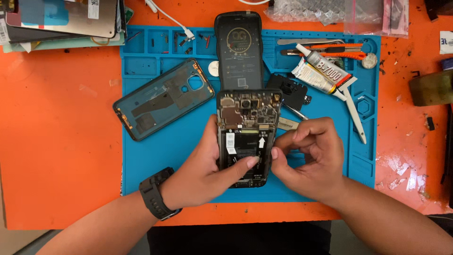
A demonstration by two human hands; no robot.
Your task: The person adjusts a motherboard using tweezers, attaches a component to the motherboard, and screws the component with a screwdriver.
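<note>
the opened phone (247, 137) sits on the blue repair mat (155, 160), roughly dead centre and just in front of the person. its long axis runs near enough straight away from them, tilted a hair, with the camera and circuit board end pointing away and the battery end pointing back toward the wrists. back is off, so all the guts are showing.

left hand (207, 170) cups the phone from its left side, thumb laid across the lower part of the battery, fingers wrapped under where i can't see them. there's a black watch (157, 192) on that wrist. right hand (309, 158) is right up against the phone's right edge, fingers curled in and thumb pressed to the forefinger in a pinch. whatever's in that pinch is too small to make out.

the phone's back cover (163, 98) lies inside-up on the mat to the left, angled diagonally, well apart from the hands. a second phone (238, 49) lies further up the mat, its near end just touching or overlapping the open phone's top. a tube of glue (325, 66) and a white plastic pry tool (353, 113) lie off to the right. everything's on an orange table (56, 141).
</note>
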